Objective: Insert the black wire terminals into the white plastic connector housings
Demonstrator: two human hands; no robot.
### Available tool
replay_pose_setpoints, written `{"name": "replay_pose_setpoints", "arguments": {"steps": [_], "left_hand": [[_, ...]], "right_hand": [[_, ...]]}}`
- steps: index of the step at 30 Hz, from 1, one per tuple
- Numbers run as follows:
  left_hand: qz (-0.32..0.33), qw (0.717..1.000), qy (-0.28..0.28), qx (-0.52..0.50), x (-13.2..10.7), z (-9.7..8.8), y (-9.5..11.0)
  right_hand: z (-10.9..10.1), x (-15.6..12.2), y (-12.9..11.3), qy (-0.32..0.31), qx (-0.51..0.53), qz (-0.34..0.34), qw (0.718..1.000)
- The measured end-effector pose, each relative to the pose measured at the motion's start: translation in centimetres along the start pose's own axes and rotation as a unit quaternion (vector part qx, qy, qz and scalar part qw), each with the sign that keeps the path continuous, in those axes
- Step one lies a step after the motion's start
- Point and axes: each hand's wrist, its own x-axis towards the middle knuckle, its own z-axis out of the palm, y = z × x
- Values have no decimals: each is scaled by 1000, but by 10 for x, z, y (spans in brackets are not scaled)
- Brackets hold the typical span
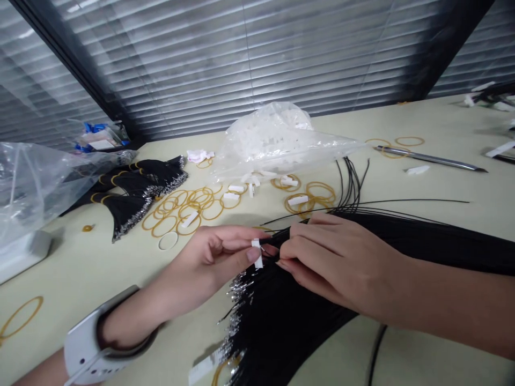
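My left hand (217, 260), with a white band on its wrist, pinches a small white plastic connector (256, 254) between thumb and fingers. Close to its right, my right hand (333, 257) has its fingers pressed together at thin black wires that run to the connector. What exactly those fingertips grip is partly hidden. Beneath both hands spreads a thick bundle of black wires (289, 321), its silvery crimped ends (237, 311) fanned out on the left. Several loose black wires (352, 185) stick up behind my right hand.
Yellow rubber bands (189, 206) and white connectors (231, 197) lie scattered behind the hands. A clear plastic bag (269, 142) of white pieces stands near the blinds. Banded wire bundles (132, 193) rest at left; a pen (434, 158) lies at right.
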Motion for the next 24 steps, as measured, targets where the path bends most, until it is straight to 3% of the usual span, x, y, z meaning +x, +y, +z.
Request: {"name": "replay_pose_setpoints", "arguments": {"steps": [10, 24], "left_hand": [[26, 999, -18, -2, -4, 1, -2], [39, 994, 38, 93, -9, 11, 1]], "right_hand": [[0, -2, -1, -29, -7, 67, 997], [3, 0, -3, -19, -31, 9, 999]]}}
